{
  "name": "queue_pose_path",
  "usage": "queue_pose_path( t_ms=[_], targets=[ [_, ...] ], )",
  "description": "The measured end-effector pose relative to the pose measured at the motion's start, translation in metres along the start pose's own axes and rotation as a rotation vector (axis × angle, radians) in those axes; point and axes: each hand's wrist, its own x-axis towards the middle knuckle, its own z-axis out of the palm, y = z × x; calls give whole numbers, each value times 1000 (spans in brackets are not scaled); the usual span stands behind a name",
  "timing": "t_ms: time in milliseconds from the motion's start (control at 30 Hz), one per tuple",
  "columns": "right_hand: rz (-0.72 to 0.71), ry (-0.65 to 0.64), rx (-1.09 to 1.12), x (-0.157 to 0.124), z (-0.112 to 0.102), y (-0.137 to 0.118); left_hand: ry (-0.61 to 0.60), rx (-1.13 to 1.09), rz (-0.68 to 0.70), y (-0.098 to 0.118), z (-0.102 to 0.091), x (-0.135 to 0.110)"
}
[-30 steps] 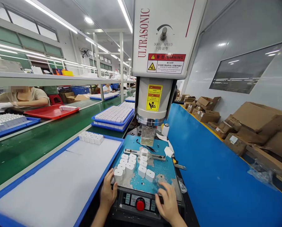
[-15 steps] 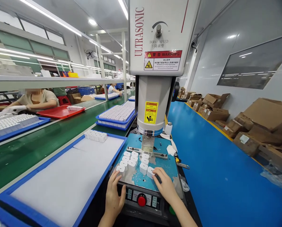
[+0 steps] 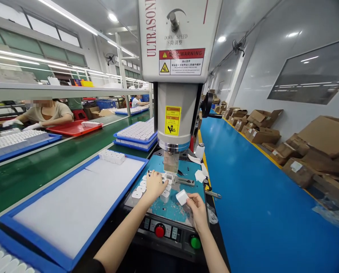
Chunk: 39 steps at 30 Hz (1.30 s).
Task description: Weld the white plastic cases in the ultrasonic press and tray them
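My right hand (image 3: 198, 211) pinches a small white plastic housing (image 3: 182, 197), lifted and tilted over the right front of the blue machine plate (image 3: 172, 213). Farther in, my left hand (image 3: 156, 185) reaches over the rows of white housings, thumb apart from the fingers, close to the fixture under the metal horn (image 3: 171, 162). Its fingertips are partly hidden among the pieces. Left of that hand stands a row of white housings (image 3: 137, 193); another white housing (image 3: 164, 196) stands just right of it, below the thumb.
The ultrasonic press (image 3: 173, 110) rises above the plate, with a red button (image 3: 159, 230) and a green button (image 3: 195, 242) in front. On the left lies a blue-rimmed tray (image 3: 107, 213) with a few housings at its far end. A co-worker (image 3: 48, 113) sits across the green belt (image 3: 81, 146).
My left hand has moved forward and right, from the near end of the left row to near the fixture. My right hand has lifted a housing away from the right row. The view has shifted.
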Motion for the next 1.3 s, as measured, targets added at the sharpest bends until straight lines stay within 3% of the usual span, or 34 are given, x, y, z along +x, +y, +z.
queue_pose_path(
  t_ms=[300,500,600,700,733,800,900,1000,1167,1300],
  targets=[
    [-27,20,-23,3,-1,2,-105,147,-81,36,23,47],
    [-41,26,-100,1,1,-5,-133,97,-98,33,3,56],
    [-29,21,-109,0,1,-6,-89,83,-122,21,-20,40],
    [-18,8,-93,0,1,-6,29,81,-129,5,-38,0],
    [-15,4,-86,0,1,-5,122,69,-118,0,-41,-16],
    [-7,0,-81,0,1,-5,270,87,-71,-12,-42,-49],
    [-13,-17,-100,0,1,-1,328,137,10,-27,-32,-84],
    [-64,5,-160,-1,0,4,325,158,41,-36,-15,-96],
    [-198,139,-380,13,4,-2,378,105,48,-44,8,-92],
    [-323,62,-658,47,21,-19,405,34,36,-52,11,-99]
  ],
)
